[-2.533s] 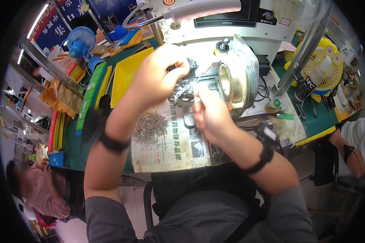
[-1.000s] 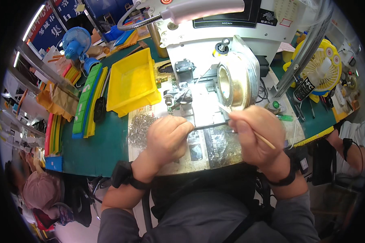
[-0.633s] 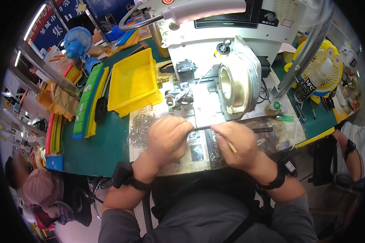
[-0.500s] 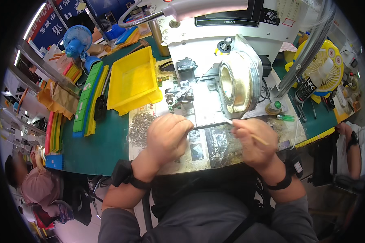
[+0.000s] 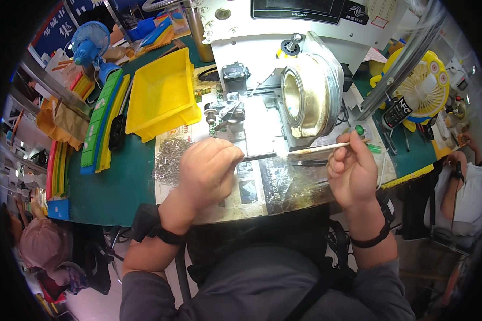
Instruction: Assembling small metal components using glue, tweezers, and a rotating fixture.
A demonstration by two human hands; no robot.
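Observation:
My right hand (image 5: 353,174) is closed on a thin pale wooden stick (image 5: 321,147), pinched between thumb and fingertips. The stick lies almost level, its narrow tip pointing left, just below the front of a thick brass-coloured ring wheel (image 5: 300,104) on the machine. My left hand (image 5: 206,168) is curled into a fist at the worktop's front; whatever its fingers hold is hidden. Beside that fist, on its left, a heap of small thin metal pieces (image 5: 168,160) is spread on the paper-covered board (image 5: 281,200). A small metal clamp fixture (image 5: 225,111) stands beyond the fist.
A yellow plastic bin (image 5: 163,96) sits left of the white machine (image 5: 284,40). Green, blue and yellow strips (image 5: 103,125) lie farther left. At right stand a metal post (image 5: 396,69), a yellow fan (image 5: 426,88) and a dark can (image 5: 395,112). Other people sit at both sides.
My right hand has turned and opened away from the wheel, swinging the stick from slanted to nearly level. The whole view has shifted slightly; my left hand stays closed beside the metal pieces.

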